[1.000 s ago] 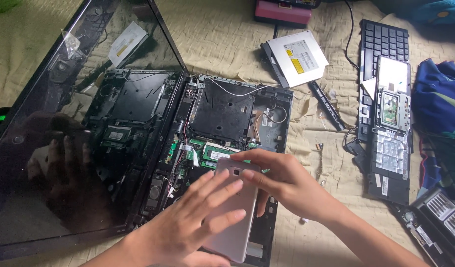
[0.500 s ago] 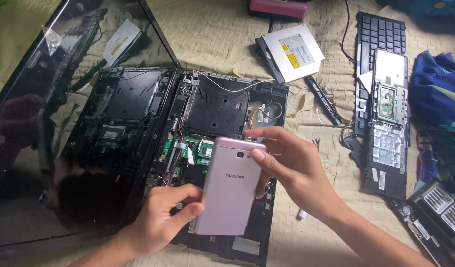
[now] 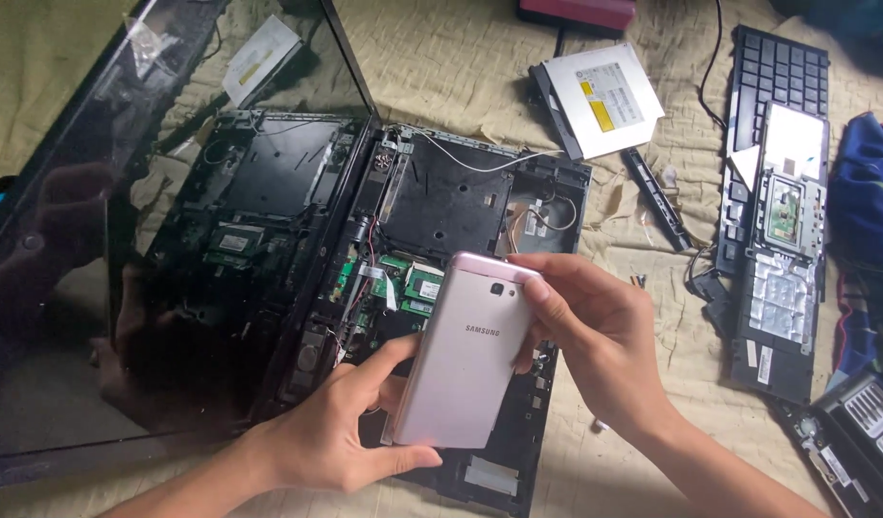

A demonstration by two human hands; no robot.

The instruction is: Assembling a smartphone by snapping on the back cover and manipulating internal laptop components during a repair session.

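A pink-gold smartphone [image 3: 464,360] is held back side up, above an opened laptop base [image 3: 451,206] with bare circuit boards. My left hand [image 3: 331,436] grips the phone's lower end, thumb under its bottom edge. My right hand [image 3: 600,336] holds the phone's upper right side, thumb near the camera lens. The laptop's dark screen [image 3: 125,230] lies flat to the left and mirrors the inside of the base.
A silver optical drive [image 3: 603,101] lies at the back. To the right are a black keyboard panel [image 3: 775,125] with a palm-rest piece on it, a thin black strip [image 3: 656,197], small screws [image 3: 638,280] and blue cloth [image 3: 869,201]. All rest on a beige quilted sheet [image 3: 461,67].
The phone was lying low under both hands over the laptop. It has been lifted and tilted up, and both hands have shifted to grip its ends.
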